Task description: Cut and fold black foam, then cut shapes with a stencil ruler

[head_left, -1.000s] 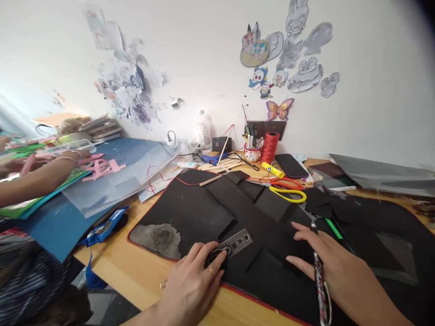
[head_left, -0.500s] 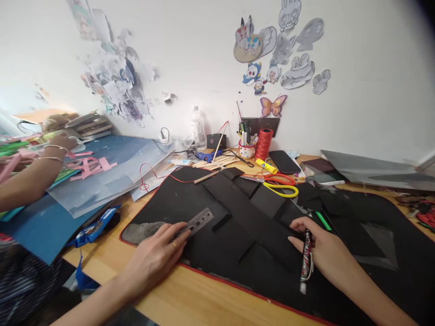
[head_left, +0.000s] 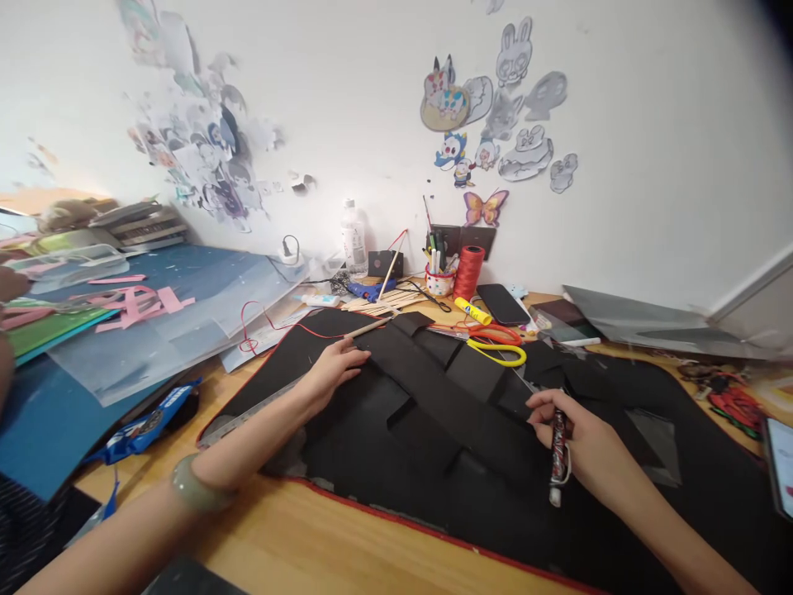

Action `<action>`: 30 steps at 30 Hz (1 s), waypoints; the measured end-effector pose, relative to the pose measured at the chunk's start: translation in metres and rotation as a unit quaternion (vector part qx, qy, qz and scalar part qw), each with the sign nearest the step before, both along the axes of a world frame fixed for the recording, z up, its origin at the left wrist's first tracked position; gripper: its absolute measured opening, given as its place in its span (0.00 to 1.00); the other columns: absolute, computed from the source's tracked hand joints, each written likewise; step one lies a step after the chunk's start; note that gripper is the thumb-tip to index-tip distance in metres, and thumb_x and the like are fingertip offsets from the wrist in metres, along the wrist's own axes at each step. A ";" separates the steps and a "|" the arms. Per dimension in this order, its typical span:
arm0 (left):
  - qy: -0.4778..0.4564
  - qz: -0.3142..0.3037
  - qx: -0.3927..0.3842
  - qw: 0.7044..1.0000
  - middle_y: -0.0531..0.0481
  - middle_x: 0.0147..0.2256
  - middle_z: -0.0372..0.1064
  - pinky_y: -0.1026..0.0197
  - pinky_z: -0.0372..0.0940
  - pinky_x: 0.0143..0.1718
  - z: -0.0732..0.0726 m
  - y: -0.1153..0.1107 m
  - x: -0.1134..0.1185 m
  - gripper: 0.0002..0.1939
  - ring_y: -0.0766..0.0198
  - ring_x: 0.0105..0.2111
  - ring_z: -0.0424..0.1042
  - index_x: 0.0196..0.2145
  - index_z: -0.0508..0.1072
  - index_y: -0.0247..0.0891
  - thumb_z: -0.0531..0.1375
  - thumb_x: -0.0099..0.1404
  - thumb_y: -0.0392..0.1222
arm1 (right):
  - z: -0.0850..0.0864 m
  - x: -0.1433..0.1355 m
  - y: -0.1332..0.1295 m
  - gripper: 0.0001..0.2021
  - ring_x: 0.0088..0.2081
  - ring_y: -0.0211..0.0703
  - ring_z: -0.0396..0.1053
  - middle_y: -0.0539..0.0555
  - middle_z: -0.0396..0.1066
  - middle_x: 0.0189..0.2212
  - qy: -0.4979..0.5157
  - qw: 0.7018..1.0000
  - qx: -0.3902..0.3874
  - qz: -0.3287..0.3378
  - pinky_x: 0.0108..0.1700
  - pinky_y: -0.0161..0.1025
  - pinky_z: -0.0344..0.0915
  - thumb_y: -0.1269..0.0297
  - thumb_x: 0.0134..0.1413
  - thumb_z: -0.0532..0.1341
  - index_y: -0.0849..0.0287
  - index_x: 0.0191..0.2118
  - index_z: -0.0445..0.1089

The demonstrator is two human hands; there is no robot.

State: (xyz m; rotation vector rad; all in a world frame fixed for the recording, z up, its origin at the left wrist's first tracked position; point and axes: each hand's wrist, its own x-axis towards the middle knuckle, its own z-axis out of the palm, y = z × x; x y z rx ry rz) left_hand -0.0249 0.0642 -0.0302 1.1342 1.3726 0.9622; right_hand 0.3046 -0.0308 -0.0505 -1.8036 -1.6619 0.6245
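Observation:
My left hand [head_left: 334, 372] reaches over the dark mat with its fingers stretched out, holding nothing, beside the left edge of a folded black paper piece [head_left: 427, 380]. Partly under my left forearm lies a clear ruler [head_left: 244, 417]. A pen [head_left: 558, 446] with a dark red-and-white pattern is gripped in my right hand [head_left: 573, 430], its pale end pointing down toward me. Yellow-handled scissors [head_left: 505, 355] and orange-handled scissors [head_left: 496, 333] rest behind the paper. Just beyond my left fingertips is a thin wooden stick [head_left: 368, 327].
Behind the mat [head_left: 384, 504] stand a red thread spool [head_left: 469, 273], a pen cup [head_left: 439, 281] and a bottle [head_left: 354, 240]. A phone [head_left: 503, 304] and a glue stick [head_left: 472, 311] lie nearby. Pink strips [head_left: 145, 307] and plastic sheets [head_left: 142, 351] cover the left side.
My left hand has let go of the ruler, now lying farther left, and moved forward to the black paper. My right hand still holds the pen. The other person's arm has mostly left view.

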 end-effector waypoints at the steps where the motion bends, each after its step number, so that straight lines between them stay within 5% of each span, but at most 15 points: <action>1: -0.023 0.004 -0.014 1.000 0.44 0.46 0.64 0.51 0.66 0.41 0.000 0.002 0.005 0.16 0.59 0.42 0.68 0.48 0.64 0.34 0.55 0.64 0.41 | 0.000 0.000 0.000 0.09 0.26 0.40 0.66 0.49 0.69 0.26 0.001 1.000 -0.001 -0.002 0.29 0.35 0.60 0.64 0.43 0.56 0.54 0.35 0.63; 8: -0.121 0.019 -0.019 0.992 0.45 0.44 0.64 0.54 0.67 0.38 -0.001 0.007 0.024 0.14 0.60 0.39 0.68 0.47 0.65 0.34 0.55 0.64 0.42 | 0.003 -0.002 -0.002 0.10 0.23 0.39 0.63 0.47 0.68 0.25 0.028 0.999 -0.022 -0.021 0.27 0.36 0.57 0.55 0.43 0.61 0.50 0.33 0.64; 15: -0.128 -0.085 0.020 0.988 0.45 0.44 0.65 0.53 0.66 0.40 -0.004 0.002 0.044 0.13 0.60 0.40 0.68 0.45 0.66 0.34 0.56 0.64 0.41 | 0.005 -0.023 -0.006 0.14 0.19 0.36 0.65 0.44 0.61 0.23 0.201 0.976 -0.071 0.030 0.22 0.36 0.65 0.53 0.42 0.61 0.54 0.30 0.59; 23: -0.153 -0.153 0.026 0.976 0.45 0.45 0.64 0.52 0.65 0.41 -0.012 0.001 0.059 0.14 0.60 0.41 0.68 0.47 0.65 0.34 0.56 0.64 0.41 | 0.024 -0.038 -0.020 0.14 0.43 0.47 0.69 0.55 0.68 0.42 0.462 0.884 -0.035 0.065 0.46 0.47 0.65 0.53 0.53 0.56 0.53 0.42 0.59; 30: -0.179 -0.173 0.014 0.968 0.45 0.44 0.65 0.53 0.66 0.40 -0.009 0.003 0.059 0.14 0.60 0.39 0.68 0.46 0.65 0.34 0.55 0.64 0.42 | -0.015 -0.029 0.005 0.27 0.43 0.53 0.68 0.56 0.64 0.40 0.298 0.953 0.039 -0.026 0.45 0.55 0.64 0.51 0.34 0.68 0.53 0.37 0.53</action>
